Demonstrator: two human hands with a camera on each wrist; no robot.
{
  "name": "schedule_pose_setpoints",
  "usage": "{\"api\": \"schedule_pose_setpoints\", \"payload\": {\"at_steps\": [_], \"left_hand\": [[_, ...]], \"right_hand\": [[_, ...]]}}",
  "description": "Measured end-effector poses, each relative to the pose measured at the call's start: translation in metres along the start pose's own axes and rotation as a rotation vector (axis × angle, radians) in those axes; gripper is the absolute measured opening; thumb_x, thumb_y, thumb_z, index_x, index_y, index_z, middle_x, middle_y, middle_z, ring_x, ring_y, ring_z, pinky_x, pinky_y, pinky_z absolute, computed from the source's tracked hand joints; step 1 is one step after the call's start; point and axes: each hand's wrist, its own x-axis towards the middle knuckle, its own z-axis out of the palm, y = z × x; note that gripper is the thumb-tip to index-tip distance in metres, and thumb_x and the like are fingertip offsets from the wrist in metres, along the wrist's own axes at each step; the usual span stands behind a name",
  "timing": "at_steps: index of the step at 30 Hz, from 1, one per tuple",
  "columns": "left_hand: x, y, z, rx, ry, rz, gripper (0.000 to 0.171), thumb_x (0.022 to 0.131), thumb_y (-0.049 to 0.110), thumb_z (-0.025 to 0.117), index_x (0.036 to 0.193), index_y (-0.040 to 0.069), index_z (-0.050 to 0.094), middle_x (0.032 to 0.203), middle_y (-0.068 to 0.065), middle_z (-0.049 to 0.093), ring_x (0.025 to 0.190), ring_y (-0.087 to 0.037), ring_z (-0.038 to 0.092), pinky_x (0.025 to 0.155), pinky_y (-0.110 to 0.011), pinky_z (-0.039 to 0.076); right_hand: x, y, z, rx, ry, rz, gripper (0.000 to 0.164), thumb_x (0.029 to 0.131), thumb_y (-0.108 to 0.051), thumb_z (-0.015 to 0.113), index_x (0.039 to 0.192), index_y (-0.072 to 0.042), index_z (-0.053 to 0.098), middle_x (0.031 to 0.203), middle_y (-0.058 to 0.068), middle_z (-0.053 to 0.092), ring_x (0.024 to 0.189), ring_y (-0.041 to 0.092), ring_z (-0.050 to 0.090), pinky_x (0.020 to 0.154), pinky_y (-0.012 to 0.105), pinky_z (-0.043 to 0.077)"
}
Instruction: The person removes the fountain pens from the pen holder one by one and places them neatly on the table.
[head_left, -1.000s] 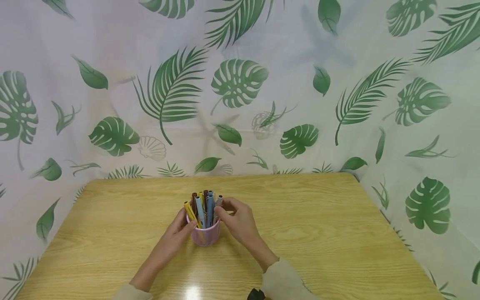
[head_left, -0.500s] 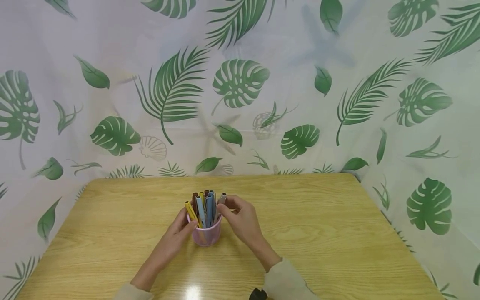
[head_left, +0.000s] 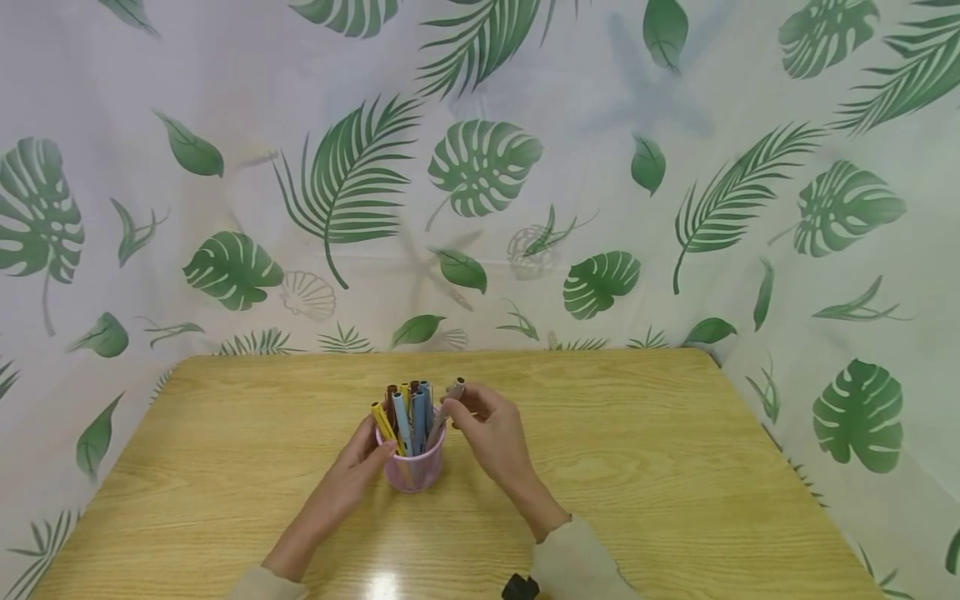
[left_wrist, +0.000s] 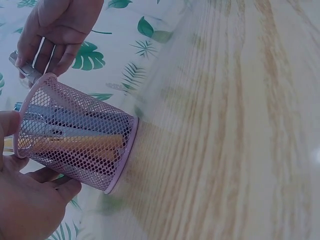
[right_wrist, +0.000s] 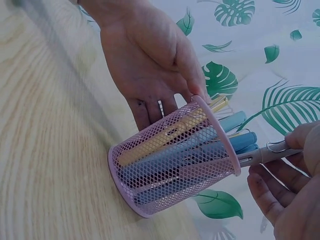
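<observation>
A pink mesh pen holder (head_left: 412,478) stands upright on the table, filled with several pens. My left hand (head_left: 351,477) holds its left side, thumb at the rim and fingers around the mesh. On the other side my right hand (head_left: 493,435) pinches a grey pen (right_wrist: 258,157) between thumb and fingers. That pen leans right, partly drawn out, its lower end still inside the holder. Beside it in the holder are a yellow pen (head_left: 383,420), a light blue pen (head_left: 401,417), a blue pen (head_left: 419,421) and dark brown ones behind.
The wooden table (head_left: 645,467) spreads around the holder on all sides. A white cloth with green leaves (head_left: 525,275) hangs behind the table's back edge. A small black object (head_left: 519,587) shows beside the right sleeve (head_left: 581,562).
My right hand has moved up and to the right, pulling the grey pen higher and tilting it away from the others. The left hand and the pen holder stay in place.
</observation>
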Motion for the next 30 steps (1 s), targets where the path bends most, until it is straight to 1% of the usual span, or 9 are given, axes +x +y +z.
{"api": "schedule_pose_setpoints", "payload": {"at_steps": [3, 5, 7, 11, 14, 18, 22, 30], "left_hand": [[0.0, 0.0, 0.0, 0.002, 0.0, 0.003, 0.068, 0.112, 0.028, 0.046, 0.167, 0.01, 0.009, 0.171, -0.019, 0.01, 0.154, -0.039, 0.015, 0.124, -0.052, 0.018], [0.0, 0.0, 0.001, 0.001, 0.001, 0.007, 0.068, 0.112, 0.028, 0.046, 0.167, 0.009, 0.009, 0.171, -0.019, 0.011, 0.154, -0.04, 0.016, 0.123, -0.053, 0.018], [0.0, 0.001, 0.001, -0.005, 0.004, 0.013, 0.068, 0.112, 0.026, 0.046, 0.167, 0.009, 0.009, 0.171, -0.019, 0.01, 0.154, -0.039, 0.015, 0.124, -0.052, 0.018], [0.001, 0.001, 0.002, -0.006, 0.012, 0.015, 0.067, 0.112, 0.025, 0.046, 0.167, 0.01, 0.011, 0.171, -0.019, 0.011, 0.154, -0.038, 0.016, 0.124, -0.05, 0.017], [0.001, 0.002, 0.002, 0.0, 0.012, 0.015, 0.067, 0.112, 0.025, 0.046, 0.167, 0.01, 0.011, 0.17, -0.02, 0.011, 0.154, -0.038, 0.016, 0.124, -0.05, 0.017], [0.0, 0.002, 0.001, 0.002, 0.009, 0.021, 0.067, 0.112, 0.025, 0.046, 0.166, 0.007, 0.01, 0.17, -0.021, 0.01, 0.154, -0.04, 0.014, 0.124, -0.052, 0.016], [-0.001, 0.002, 0.0, 0.008, 0.016, 0.014, 0.068, 0.112, 0.025, 0.046, 0.166, 0.006, 0.01, 0.17, -0.02, 0.011, 0.154, -0.04, 0.015, 0.124, -0.051, 0.017], [0.001, 0.001, 0.0, 0.015, 0.027, 0.01, 0.068, 0.112, 0.026, 0.048, 0.166, 0.005, 0.012, 0.17, -0.021, 0.013, 0.154, -0.039, 0.017, 0.124, -0.05, 0.018]], "right_hand": [[0.0, -0.002, -0.003, 0.025, 0.006, -0.006, 0.018, 0.099, -0.012, 0.072, 0.11, 0.002, 0.073, 0.104, 0.011, 0.077, 0.091, 0.019, 0.072, 0.077, 0.034, 0.063], [0.002, -0.003, -0.005, 0.047, 0.008, -0.019, 0.019, 0.099, -0.01, 0.071, 0.111, 0.004, 0.072, 0.105, 0.015, 0.076, 0.092, 0.022, 0.072, 0.078, 0.04, 0.064], [0.003, -0.004, -0.008, 0.07, 0.018, -0.035, 0.018, 0.099, -0.009, 0.07, 0.111, 0.004, 0.071, 0.106, 0.02, 0.075, 0.092, 0.024, 0.073, 0.078, 0.042, 0.064], [0.007, -0.006, -0.014, 0.119, 0.044, -0.044, 0.017, 0.1, -0.009, 0.069, 0.111, 0.005, 0.07, 0.107, 0.023, 0.075, 0.092, 0.022, 0.074, 0.076, 0.037, 0.064], [0.009, -0.008, -0.018, 0.138, 0.063, -0.043, 0.017, 0.1, -0.009, 0.069, 0.111, 0.005, 0.07, 0.106, 0.019, 0.076, 0.091, 0.02, 0.074, 0.075, 0.034, 0.064], [0.012, -0.01, -0.024, 0.145, 0.082, -0.049, 0.018, 0.101, -0.009, 0.069, 0.111, 0.005, 0.071, 0.106, 0.018, 0.076, 0.09, 0.018, 0.074, 0.074, 0.034, 0.064], [0.013, -0.011, -0.032, 0.147, 0.087, -0.054, 0.02, 0.102, -0.011, 0.067, 0.113, 0.005, 0.07, 0.107, 0.022, 0.074, 0.09, 0.019, 0.073, 0.074, 0.033, 0.064], [0.014, -0.008, -0.05, 0.138, 0.104, -0.056, 0.022, 0.103, -0.013, 0.066, 0.115, 0.005, 0.068, 0.107, 0.018, 0.075, 0.091, 0.02, 0.073, 0.075, 0.033, 0.064]]}}
